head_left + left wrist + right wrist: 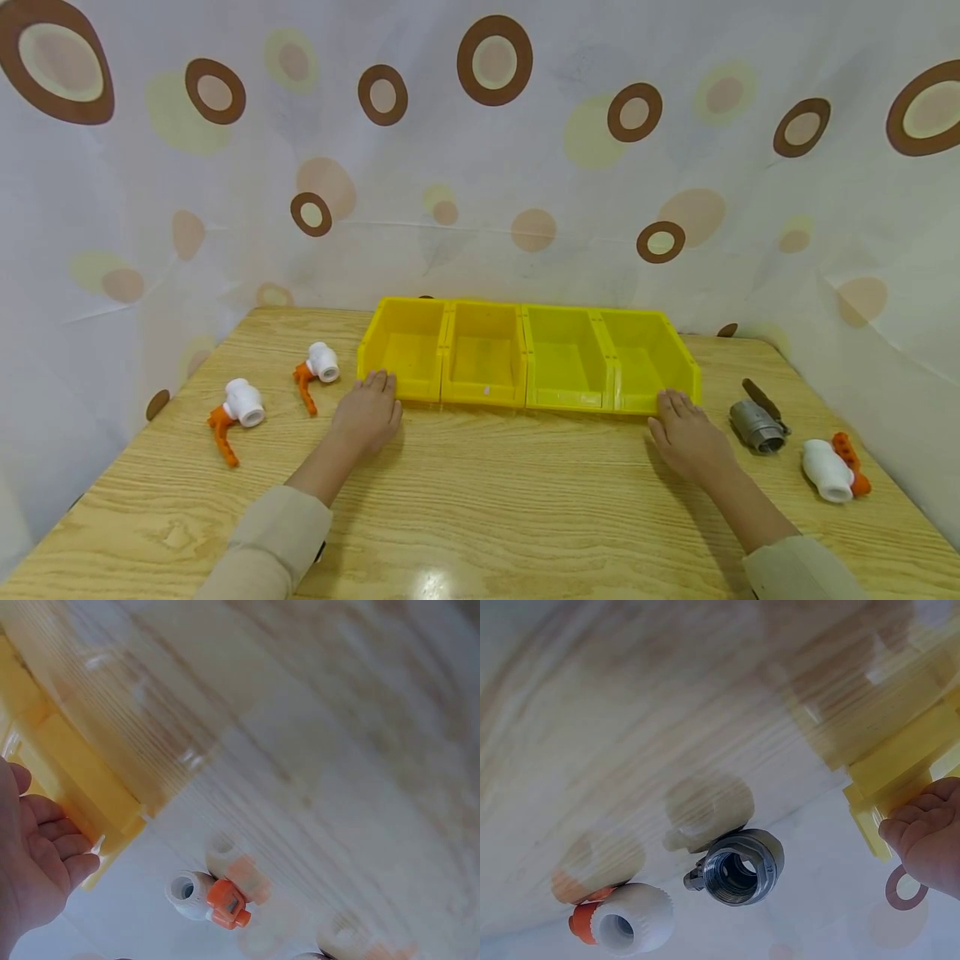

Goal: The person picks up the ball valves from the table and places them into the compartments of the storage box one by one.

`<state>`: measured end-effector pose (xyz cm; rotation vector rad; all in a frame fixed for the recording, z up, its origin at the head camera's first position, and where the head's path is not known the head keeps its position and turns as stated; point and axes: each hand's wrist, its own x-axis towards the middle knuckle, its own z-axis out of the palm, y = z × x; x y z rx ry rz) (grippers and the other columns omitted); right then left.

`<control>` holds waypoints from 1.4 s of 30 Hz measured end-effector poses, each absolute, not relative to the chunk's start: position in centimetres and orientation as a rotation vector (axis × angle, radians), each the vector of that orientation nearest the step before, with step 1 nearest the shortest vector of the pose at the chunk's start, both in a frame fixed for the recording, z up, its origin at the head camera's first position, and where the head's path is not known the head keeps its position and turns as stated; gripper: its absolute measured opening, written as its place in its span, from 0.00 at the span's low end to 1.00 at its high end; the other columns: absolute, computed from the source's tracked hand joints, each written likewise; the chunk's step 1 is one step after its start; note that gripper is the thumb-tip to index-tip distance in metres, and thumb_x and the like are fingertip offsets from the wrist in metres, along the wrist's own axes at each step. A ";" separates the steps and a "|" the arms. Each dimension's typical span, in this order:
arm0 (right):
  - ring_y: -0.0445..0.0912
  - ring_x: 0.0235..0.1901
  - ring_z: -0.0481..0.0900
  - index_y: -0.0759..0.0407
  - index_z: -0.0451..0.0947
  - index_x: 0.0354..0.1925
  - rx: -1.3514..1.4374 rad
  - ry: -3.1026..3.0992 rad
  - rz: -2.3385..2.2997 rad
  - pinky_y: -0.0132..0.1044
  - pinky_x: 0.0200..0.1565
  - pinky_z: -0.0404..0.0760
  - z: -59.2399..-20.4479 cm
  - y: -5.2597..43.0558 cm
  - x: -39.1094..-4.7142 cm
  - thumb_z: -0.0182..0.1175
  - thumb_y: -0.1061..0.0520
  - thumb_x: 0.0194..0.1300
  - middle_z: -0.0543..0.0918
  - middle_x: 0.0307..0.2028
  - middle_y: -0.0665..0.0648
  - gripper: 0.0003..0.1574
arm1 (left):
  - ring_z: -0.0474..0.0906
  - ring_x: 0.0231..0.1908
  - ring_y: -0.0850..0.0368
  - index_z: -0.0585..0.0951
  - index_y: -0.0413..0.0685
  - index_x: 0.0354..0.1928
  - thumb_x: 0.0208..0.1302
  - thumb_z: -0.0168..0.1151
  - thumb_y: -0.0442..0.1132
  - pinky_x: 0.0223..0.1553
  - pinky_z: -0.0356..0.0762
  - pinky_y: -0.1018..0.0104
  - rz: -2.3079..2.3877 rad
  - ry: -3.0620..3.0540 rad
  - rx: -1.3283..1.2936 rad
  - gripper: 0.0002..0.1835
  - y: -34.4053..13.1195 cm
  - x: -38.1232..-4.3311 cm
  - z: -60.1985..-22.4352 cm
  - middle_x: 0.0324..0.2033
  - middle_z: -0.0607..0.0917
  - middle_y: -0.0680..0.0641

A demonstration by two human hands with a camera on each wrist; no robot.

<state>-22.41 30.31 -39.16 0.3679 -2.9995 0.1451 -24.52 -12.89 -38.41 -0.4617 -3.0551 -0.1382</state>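
Several yellow plastic bins stand side by side in a row at the back of the table. My left hand [369, 414] rests its fingers on the front left corner of the leftmost bin [420, 389]. At the other end, the fingers of my right hand [692, 437] touch the front right part of the rightmost bin [637, 402]. Both wrist views show the fingers lying loosely against the bin walls, only slightly bent. Left of the bins lie two white ball valves [243, 403] with orange handles. A metal ball valve [742, 870] lies right of my right hand.
Another white ball valve [828, 471] with an orange handle lies near the right edge of the wooden table [517, 508]. A patterned curtain [420, 167] hangs close behind the bins and along both sides.
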 end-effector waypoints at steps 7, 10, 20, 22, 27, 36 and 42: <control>0.71 0.63 0.58 0.82 0.56 0.62 0.360 -2.995 0.133 0.62 0.63 0.59 -39.2 30.3 -22.4 0.42 0.55 0.71 0.60 0.62 0.80 0.33 | 0.60 0.66 0.37 0.63 0.27 0.63 0.70 0.39 0.42 0.66 0.58 0.46 -0.146 -3.053 -0.468 0.27 -12.9 -24.5 -38.3 0.64 0.65 0.31; 0.71 0.62 0.58 0.81 0.56 0.62 0.356 -2.997 0.126 0.62 0.62 0.60 -39.1 30.3 -22.4 0.42 0.53 0.72 0.60 0.62 0.80 0.34 | 0.60 0.66 0.37 0.63 0.27 0.64 0.71 0.39 0.42 0.67 0.58 0.46 -0.138 -3.054 -0.471 0.27 -12.8 -24.6 -38.3 0.64 0.65 0.31; 0.71 0.62 0.58 0.81 0.57 0.62 0.370 -2.939 0.230 0.63 0.62 0.59 -39.8 31.1 -22.5 0.34 0.46 0.74 0.62 0.61 0.80 0.39 | 0.61 0.65 0.37 0.63 0.27 0.63 0.70 0.40 0.42 0.66 0.59 0.46 -0.118 -3.046 -0.483 0.27 -12.8 -24.7 -38.2 0.63 0.66 0.31; 0.71 0.62 0.58 0.81 0.56 0.62 0.362 -2.957 0.223 0.63 0.63 0.58 -39.7 31.0 -22.5 0.35 0.46 0.74 0.61 0.62 0.80 0.38 | 0.61 0.65 0.37 0.64 0.27 0.63 0.70 0.40 0.42 0.66 0.59 0.46 -0.123 -3.047 -0.482 0.27 -12.7 -24.7 -38.2 0.63 0.66 0.31; 0.72 0.62 0.57 0.81 0.55 0.62 0.354 -3.005 0.173 0.63 0.62 0.59 -39.1 30.6 -22.3 0.40 0.51 0.73 0.59 0.63 0.80 0.35 | 0.62 0.64 0.37 0.65 0.26 0.62 0.70 0.41 0.42 0.65 0.61 0.45 -0.124 -3.036 -0.484 0.27 -12.6 -24.6 -38.2 0.62 0.67 0.30; 0.71 0.62 0.59 0.82 0.57 0.61 0.328 -2.994 0.170 0.62 0.63 0.59 -38.6 29.9 -22.0 0.43 0.54 0.70 0.61 0.62 0.79 0.33 | 0.62 0.64 0.36 0.64 0.26 0.62 0.69 0.41 0.42 0.65 0.61 0.46 -0.136 -3.035 -0.456 0.27 -12.7 -24.4 -38.3 0.62 0.67 0.30; 0.71 0.61 0.61 0.81 0.59 0.61 0.299 -2.984 0.185 0.62 0.61 0.62 -38.4 29.7 -22.0 0.44 0.54 0.70 0.62 0.61 0.79 0.33 | 0.63 0.63 0.35 0.65 0.24 0.61 0.69 0.43 0.43 0.64 0.62 0.47 -0.121 -3.023 -0.441 0.28 -12.5 -24.3 -38.3 0.61 0.68 0.28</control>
